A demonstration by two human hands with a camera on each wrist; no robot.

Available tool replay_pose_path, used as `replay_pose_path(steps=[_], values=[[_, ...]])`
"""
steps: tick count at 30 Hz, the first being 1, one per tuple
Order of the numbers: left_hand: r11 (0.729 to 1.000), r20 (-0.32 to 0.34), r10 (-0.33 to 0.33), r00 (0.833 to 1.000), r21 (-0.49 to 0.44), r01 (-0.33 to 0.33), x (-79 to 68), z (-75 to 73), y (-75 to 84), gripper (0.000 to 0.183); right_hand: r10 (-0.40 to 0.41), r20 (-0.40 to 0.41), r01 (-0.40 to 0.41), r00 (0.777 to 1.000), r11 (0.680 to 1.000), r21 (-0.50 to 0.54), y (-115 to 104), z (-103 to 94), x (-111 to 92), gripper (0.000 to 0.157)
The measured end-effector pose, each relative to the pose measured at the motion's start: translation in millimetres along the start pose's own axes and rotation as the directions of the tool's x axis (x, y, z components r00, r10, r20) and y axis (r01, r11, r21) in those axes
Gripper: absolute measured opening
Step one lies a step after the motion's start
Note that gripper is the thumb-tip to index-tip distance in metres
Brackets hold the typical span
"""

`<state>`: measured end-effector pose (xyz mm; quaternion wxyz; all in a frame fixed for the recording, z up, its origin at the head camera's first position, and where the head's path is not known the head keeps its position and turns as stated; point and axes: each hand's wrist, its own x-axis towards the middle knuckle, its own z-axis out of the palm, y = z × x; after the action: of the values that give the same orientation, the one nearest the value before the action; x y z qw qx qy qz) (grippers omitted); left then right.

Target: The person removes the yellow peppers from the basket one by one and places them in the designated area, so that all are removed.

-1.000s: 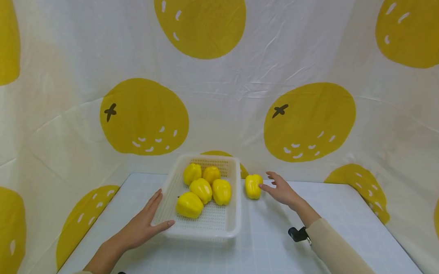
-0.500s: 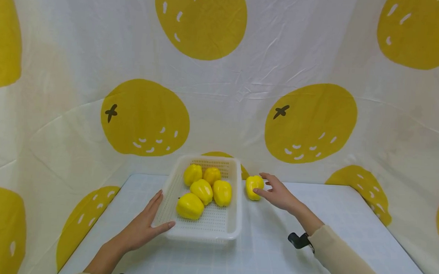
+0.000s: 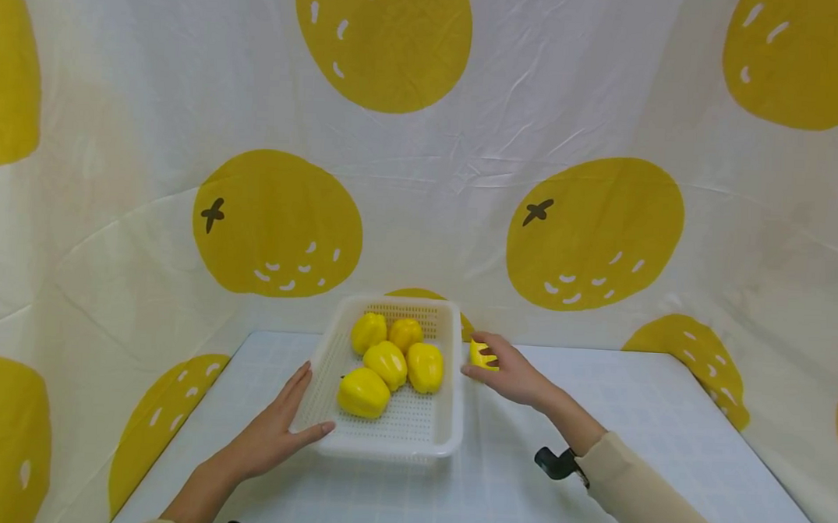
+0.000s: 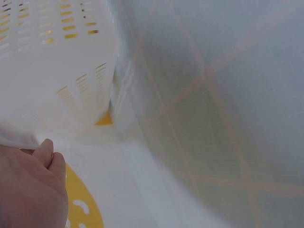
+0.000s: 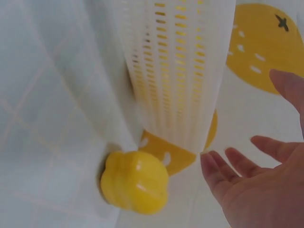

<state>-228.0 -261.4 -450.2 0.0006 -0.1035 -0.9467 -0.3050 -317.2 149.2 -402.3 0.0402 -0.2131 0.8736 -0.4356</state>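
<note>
A white perforated plastic basket (image 3: 411,441) stands on the table with several yellow bell peppers (image 3: 363,392) inside. My left hand (image 3: 264,438) rests against its left side, fingers extended along the rim and thumb spread towards the front corner. In the left wrist view, the fingertips of that left hand (image 4: 35,185) meet the basket rim. Another yellow bell pepper (image 3: 478,358) lies right of the basket, partly hidden by my right hand (image 3: 508,373). The right wrist view shows this right hand (image 5: 261,183) with fingers spread, apart from the loose pepper (image 5: 135,182).
A pale checked cloth covers the table (image 3: 628,458). Behind it hangs a white curtain (image 3: 435,215) printed with large yellow fruit, close to the table's back edge. A black strap device (image 3: 556,463) sits at my right wrist.
My right hand has moved left across the front of the loose pepper, covering more of it, and is now near the basket's right side. Left hand and basket have stayed in place.
</note>
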Motion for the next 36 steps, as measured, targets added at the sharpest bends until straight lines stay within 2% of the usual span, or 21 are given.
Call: replay_pose_path(steps=[9,17,20,28,32,36], values=[[1.0,0.0,-0.016,1.0,-0.011,0.016,0.3,1.1,-1.4,0.111,-0.062,0.057,0.063,0.996,0.998,-0.02,-16,14.9,8,0.072],[1.0,-0.003,-0.01,1.0,-0.007,0.01,-0.4,0.1,-0.7,0.113,-0.158,0.111,0.165,0.981,0.985,-0.051,-31,31.1,19,0.07],[1.0,-0.003,-0.012,1.0,-0.007,0.012,-0.4,-0.2,-0.5,0.113,-0.164,0.125,0.174,0.979,0.982,-0.073,-34,37.4,25,0.068],[1.0,-0.001,-0.015,1.0,-0.01,0.015,0.3,0.7,-2.2,0.112,-0.128,0.102,0.147,0.987,0.966,-0.211,-31,56.5,44,0.066],[1.0,0.0,-0.02,1.0,-0.007,0.02,0.8,0.5,-1.9,0.111,-0.131,0.079,0.15,0.988,0.935,-0.322,-26,65.4,55,0.067],[1.0,0.003,-0.02,1.0,-0.003,0.02,0.8,0.0,-0.8,0.111,-0.106,0.051,0.118,0.993,0.901,-0.417,-23,72.8,62,0.068]])
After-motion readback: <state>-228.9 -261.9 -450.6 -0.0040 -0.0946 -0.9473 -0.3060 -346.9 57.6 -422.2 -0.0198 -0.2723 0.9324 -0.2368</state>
